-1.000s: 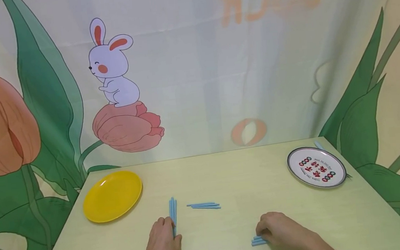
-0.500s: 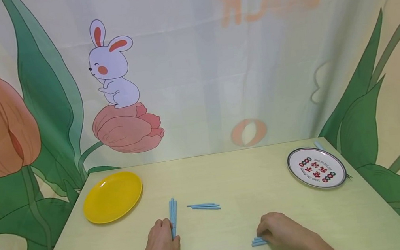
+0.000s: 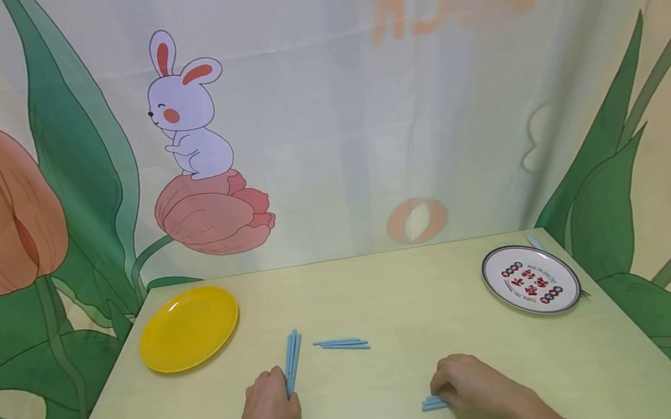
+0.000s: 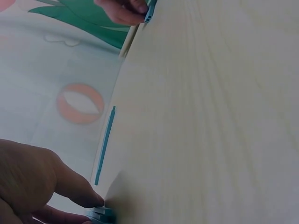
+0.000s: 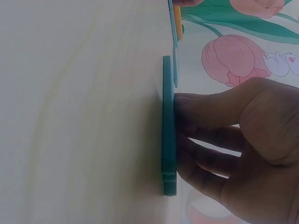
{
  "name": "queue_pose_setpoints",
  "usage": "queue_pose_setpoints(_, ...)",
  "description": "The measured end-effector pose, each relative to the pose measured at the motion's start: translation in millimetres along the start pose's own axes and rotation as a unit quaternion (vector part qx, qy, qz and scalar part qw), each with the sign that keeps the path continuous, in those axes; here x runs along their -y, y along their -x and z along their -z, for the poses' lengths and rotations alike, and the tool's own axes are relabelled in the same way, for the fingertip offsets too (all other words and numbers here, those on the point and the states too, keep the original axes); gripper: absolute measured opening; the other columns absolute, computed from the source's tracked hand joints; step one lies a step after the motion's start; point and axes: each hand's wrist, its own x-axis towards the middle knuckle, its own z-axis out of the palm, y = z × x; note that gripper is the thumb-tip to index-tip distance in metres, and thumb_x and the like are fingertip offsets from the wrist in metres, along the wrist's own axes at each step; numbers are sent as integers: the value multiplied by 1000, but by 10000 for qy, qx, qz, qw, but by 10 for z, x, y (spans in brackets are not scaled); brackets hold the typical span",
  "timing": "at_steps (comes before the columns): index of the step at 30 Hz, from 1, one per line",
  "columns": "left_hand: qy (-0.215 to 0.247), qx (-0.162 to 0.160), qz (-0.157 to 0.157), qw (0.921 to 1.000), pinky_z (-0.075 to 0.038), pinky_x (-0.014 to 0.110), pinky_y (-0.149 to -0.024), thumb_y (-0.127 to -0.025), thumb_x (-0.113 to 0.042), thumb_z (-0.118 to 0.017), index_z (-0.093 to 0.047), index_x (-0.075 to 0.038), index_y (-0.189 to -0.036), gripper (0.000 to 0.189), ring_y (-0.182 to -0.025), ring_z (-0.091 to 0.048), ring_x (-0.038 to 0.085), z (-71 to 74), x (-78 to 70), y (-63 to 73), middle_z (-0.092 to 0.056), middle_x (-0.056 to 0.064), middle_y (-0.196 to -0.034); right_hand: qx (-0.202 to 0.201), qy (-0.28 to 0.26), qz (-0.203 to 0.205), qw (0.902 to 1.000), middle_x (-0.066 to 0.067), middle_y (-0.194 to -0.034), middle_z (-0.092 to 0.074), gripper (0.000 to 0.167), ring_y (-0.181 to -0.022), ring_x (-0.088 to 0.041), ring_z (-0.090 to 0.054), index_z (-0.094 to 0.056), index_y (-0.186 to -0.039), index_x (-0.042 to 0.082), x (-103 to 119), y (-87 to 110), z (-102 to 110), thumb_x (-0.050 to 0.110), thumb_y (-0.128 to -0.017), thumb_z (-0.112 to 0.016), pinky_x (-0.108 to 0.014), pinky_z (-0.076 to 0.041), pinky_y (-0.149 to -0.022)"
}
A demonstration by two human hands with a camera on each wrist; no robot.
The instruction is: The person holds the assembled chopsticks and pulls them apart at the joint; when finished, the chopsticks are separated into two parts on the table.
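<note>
My left hand pinches a bundle of thin blue sticks between thumb and fingers. The sticks point away from me, leaning slightly right; in the left wrist view only their near ends show, under the thumb. On the right, my right hand has thumb and fingertips on another bundle of blue sticks, lying sideways and partly covered. The right wrist view shows thumb and fingers along one side of those sticks. A third group of blue sticks lies crosswise between the hands, a little farther off.
A yellow plate sits at the back left of the pale table. At the back right is a white plate with red characters, and some object pokes out from under it. A printed curtain hangs behind the table.
The bundle in my left hand has turned so its far end leans right, and the left hand has shifted slightly left. My right hand and the other sticks have stayed put.
</note>
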Motion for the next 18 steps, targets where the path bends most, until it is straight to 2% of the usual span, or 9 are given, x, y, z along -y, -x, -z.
queue_pose_setpoints(4,-10,85,4,10000,-39,30,-54,-81,-5,-63,-54,-3,-78,9,-61,-46,20,38,-11,-2,-47,6,-69,63,-71,-94,9999,16,-79,-64,12,-73,4,-54,-77,-82,17,9,-3,10,6,-83,-71,-21,-49,-68)
queue_pose_setpoints(18,-119,20,46,9999,-39,27,-49,-83,-4,-64,-58,-5,-72,12,-56,-49,19,97,-1,9,-50,4,-64,25,-42,-64,10000,16,-79,-65,13,-74,4,-55,-77,-82,17,-2,-3,5,5,-83,-71,-22,-50,-69)
